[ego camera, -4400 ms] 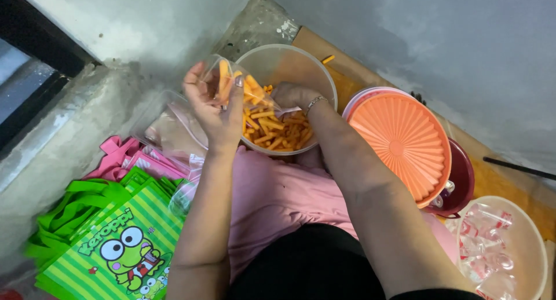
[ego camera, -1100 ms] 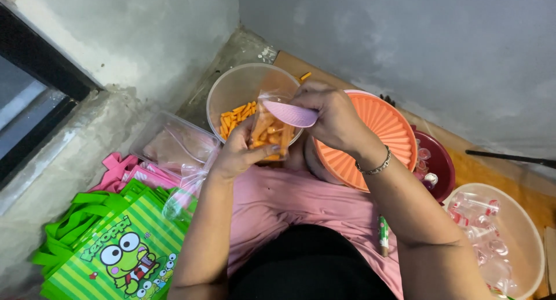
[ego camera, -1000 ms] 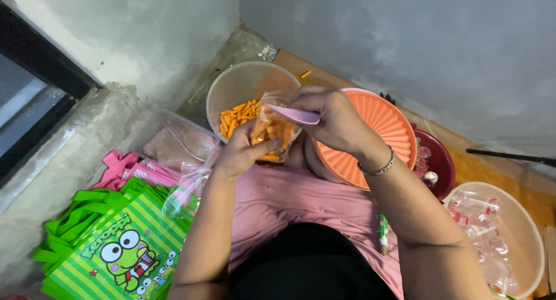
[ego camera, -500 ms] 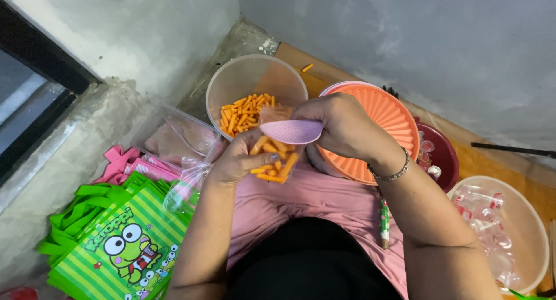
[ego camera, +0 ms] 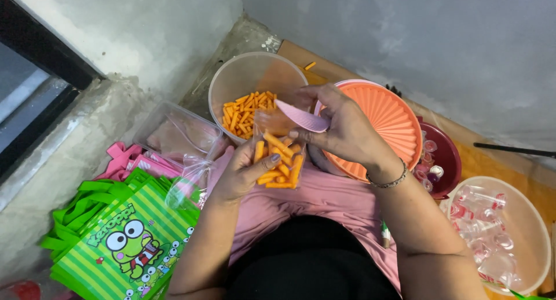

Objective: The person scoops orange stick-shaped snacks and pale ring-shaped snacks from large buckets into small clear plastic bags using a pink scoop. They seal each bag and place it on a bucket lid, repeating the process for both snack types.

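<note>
Landmark: the translucent tub [ego camera: 231, 86] of orange snack sticks [ego camera: 246, 112], set in the corner where the two grey walls meet.

Left hand [ego camera: 246, 172]: grip clenched around a small clear bag [ego camera: 278, 155], thumb across its front, fingers behind. The bag is upright, partly filled with orange sticks, and sits just on the person's side of the tub, above the pink-clothed lap [ego camera: 324, 201].

Right hand [ego camera: 347, 132]: grip closed on a pale pink scoop [ego camera: 301, 116], pinched between thumb and fingers. The scoop's blade points toward the tub and lies over the bag's open top; whether it touches the bag cannot be told. A thin bracelet [ego camera: 388, 181] circles the wrist.

Beside the tub, right: an orange ribbed lid [ego camera: 394, 117], partly hidden behind the right hand. Beyond the lid: a dark red bowl [ego camera: 449, 155], then a pale round tub [ego camera: 524, 230] with small clear cups.

Beside the tub, left: loose clear plastic bags [ego camera: 176, 135]. Further from the tub, toward the person: pink bags [ego camera: 124, 161] and a stack of green striped bags [ego camera: 124, 236] printed with a cartoon frog.
</note>
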